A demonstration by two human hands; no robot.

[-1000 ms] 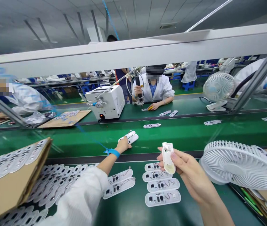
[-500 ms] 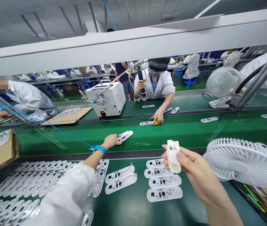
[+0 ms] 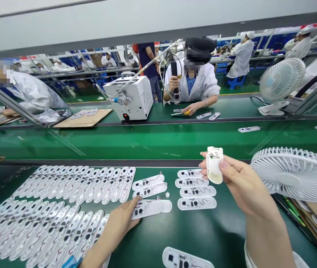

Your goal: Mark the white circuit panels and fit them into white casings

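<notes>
My left hand (image 3: 123, 219) grips the left end of a long white oval part (image 3: 155, 208) with dark components, low over the green bench. Just beyond it lie two similar angled parts (image 3: 149, 190). My right hand (image 3: 239, 175) holds up a small white plastic housing (image 3: 214, 166) between thumb and fingers. Left of and below that housing is a short stack of white oval parts (image 3: 196, 203), laid side by side. Another oval part (image 3: 186, 259) lies at the bottom edge.
Rows of white oval parts (image 3: 63, 223) cover the left bench. A white fan (image 3: 289, 178) stands at right. Beyond the green conveyor (image 3: 147, 143), a person (image 3: 194, 85) holds a dark tool beside a white machine (image 3: 132, 98). A second fan (image 3: 282, 80) stands behind.
My left hand has come back from the conveyor to the bench with a white oval part. My right hand still holds the housing. The view has tilted down; the person opposite has lifted a part off the conveyor.
</notes>
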